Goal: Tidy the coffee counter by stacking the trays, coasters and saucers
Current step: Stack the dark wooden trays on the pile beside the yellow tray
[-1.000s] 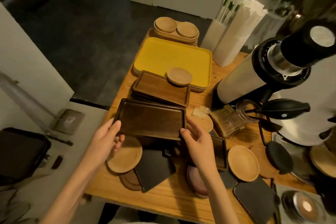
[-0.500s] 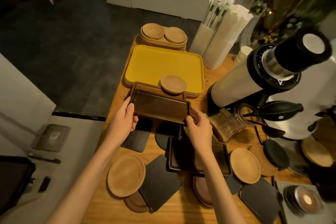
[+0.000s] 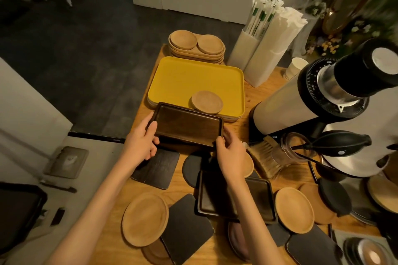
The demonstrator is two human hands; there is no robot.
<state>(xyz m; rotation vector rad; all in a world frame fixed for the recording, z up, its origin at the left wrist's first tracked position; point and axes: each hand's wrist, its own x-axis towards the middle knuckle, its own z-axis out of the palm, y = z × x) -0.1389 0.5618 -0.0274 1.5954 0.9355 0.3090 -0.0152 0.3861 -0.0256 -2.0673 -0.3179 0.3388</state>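
Note:
A dark wooden tray (image 3: 188,126) sits just in front of the yellow tray (image 3: 183,79), over the pile of dark trays. My left hand (image 3: 141,142) grips its left edge and my right hand (image 3: 231,154) holds its right front corner. A round wooden saucer (image 3: 207,102) lies on the yellow tray. Another dark tray (image 3: 261,200) lies nearer me, partly under my right forearm. Round wooden saucers (image 3: 145,219) (image 3: 294,209) and dark square coasters (image 3: 156,168) (image 3: 187,228) are scattered on the wooden counter (image 3: 109,241).
Stacked oval wooden trays with two saucers (image 3: 197,46) stand at the back. White holders of straws and napkins (image 3: 267,36) are beside them. A coffee grinder (image 3: 318,94), a brush (image 3: 266,159), a glass jar (image 3: 289,148) and a black air blower (image 3: 342,143) crowd the right side.
Both hands carried the dark tray away from me and set it over the pile of dark trays in front of the yellow tray. The coasters it covered near me now show.

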